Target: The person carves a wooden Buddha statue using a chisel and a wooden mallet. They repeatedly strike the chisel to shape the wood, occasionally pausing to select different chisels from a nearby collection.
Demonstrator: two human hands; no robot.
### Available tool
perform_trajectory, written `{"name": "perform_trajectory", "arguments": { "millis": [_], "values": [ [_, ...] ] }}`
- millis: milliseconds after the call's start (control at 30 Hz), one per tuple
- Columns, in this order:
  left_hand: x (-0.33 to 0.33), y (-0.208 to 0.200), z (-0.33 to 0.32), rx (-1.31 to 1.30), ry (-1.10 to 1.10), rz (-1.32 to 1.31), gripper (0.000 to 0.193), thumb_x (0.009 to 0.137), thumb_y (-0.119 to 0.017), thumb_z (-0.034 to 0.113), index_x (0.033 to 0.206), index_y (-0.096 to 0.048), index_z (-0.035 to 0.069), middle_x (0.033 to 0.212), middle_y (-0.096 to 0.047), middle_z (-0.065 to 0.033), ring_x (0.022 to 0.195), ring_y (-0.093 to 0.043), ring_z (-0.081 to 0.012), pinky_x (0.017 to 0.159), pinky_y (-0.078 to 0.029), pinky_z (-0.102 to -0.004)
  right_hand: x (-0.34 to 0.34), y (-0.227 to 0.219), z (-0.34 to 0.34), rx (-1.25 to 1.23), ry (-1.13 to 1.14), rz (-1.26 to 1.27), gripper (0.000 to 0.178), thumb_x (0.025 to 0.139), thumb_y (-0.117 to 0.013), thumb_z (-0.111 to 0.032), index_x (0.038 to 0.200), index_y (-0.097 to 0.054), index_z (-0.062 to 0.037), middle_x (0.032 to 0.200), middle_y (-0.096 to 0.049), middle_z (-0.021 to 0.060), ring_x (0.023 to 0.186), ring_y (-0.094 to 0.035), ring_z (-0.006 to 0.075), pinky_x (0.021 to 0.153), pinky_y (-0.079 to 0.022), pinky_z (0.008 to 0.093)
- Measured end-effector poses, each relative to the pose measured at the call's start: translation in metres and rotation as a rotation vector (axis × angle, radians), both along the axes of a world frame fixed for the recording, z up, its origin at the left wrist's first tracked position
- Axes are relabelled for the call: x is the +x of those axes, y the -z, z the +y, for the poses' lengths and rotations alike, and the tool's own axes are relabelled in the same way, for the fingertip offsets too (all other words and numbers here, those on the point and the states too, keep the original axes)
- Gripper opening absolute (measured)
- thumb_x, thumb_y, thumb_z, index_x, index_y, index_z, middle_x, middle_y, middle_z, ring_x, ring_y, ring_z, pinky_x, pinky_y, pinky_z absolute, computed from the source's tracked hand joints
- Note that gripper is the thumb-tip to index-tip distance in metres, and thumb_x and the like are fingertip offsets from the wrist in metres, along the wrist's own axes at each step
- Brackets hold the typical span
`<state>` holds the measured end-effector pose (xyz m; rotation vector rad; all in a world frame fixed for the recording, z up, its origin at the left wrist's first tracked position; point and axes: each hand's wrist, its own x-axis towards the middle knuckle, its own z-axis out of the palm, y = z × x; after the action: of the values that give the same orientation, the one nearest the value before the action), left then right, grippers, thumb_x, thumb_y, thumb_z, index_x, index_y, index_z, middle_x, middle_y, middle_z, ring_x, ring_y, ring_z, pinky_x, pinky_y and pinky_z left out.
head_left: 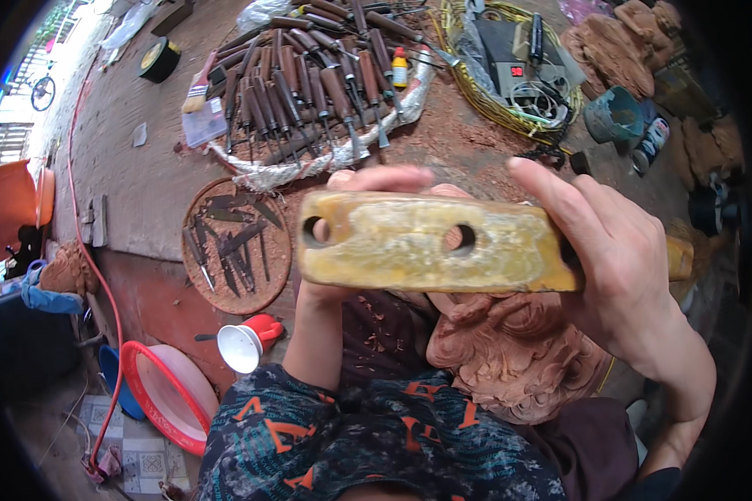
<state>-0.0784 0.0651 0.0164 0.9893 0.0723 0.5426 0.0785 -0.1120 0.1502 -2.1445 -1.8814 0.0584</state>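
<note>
The left hand [380,179], partly hidden behind the long, worn yellow-brown block with two round holes [393,242], closes on its left part with fingers along the upper edge; the right hand [614,242] curls around its right part. Both hands hold the block raised over a reddish-brown carving with flowing relief [518,359]. Left of the block lies a round brown tray [277,271] of dark narrow blades; beyond are brown wooden-handled chisels [297,83].

The yellowish block [384,242] looks scuffed and slightly glossy, the ridged carving [522,359] like matt wood.
</note>
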Motion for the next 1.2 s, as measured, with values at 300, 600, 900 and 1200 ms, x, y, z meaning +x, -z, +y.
{"name": "perform_trajectory", "arguments": {
  "millis": [300, 600, 900, 1200],
  "values": [
    [0.011, 0.019, -0.018, 0.162, -0.263, 0.005, 0.047, 0.083, -0.074, 0.037, 0.103, -0.053, 0.0, 0.08, -0.058, -0.0088, 0.065, -0.053, -0.0146, 0.062, -0.048, -0.0294, -0.001, -0.004, -0.006, -0.036, 0.014, -0.099, 0.066, 0.071, -0.074, -0.008, 0.133, -0.052, -0.003, 0.072, -0.051, 0.0084, 0.058, -0.05, 0.0233, 0.053, -0.041, 0.0355],
    [-0.015, 0.019, -0.024, 0.486, -0.659, 0.045, 0.043, 0.099, -0.049, 0.038, 0.098, -0.058, -0.004, 0.072, -0.056, -0.0056, 0.064, -0.054, -0.0186, 0.06, -0.046, -0.0311, 0.013, 0.011, -0.02, -0.061, 0.104, 0.164, 0.068, 0.067, -0.076, -0.005, 0.13, -0.053, -0.0002, 0.08, -0.058, 0.0122, 0.067, -0.058, 0.0269, 0.06, -0.046, 0.0336],
    [-0.008, 0.007, -0.042, 0.541, -0.427, -0.348, 0.042, 0.093, -0.062, 0.039, 0.091, -0.057, -0.003, 0.064, -0.053, -0.0052, 0.052, -0.053, -0.0195, 0.045, -0.045, -0.0329, 0.01, 0.023, -0.064, -0.002, -0.077, 0.002, 0.045, 0.069, -0.072, -0.016, 0.113, -0.066, -0.0113, 0.07, -0.053, 0.0028, 0.056, -0.051, 0.0162, 0.05, -0.038, 0.0293],
    [-0.004, 0.022, -0.058, 0.757, -0.521, -0.398, 0.044, 0.097, -0.056, 0.041, 0.086, -0.054, -0.002, 0.06, -0.05, -0.0036, 0.047, -0.049, -0.0162, 0.041, -0.044, -0.0288, -0.015, 0.021, -0.062, 0.01, -0.199, -0.067, 0.036, 0.071, -0.063, 0.004, 0.097, -0.062, -0.0199, 0.068, -0.043, -0.0019, 0.055, -0.042, 0.0124, 0.054, -0.04, 0.0269]
  ]
}}
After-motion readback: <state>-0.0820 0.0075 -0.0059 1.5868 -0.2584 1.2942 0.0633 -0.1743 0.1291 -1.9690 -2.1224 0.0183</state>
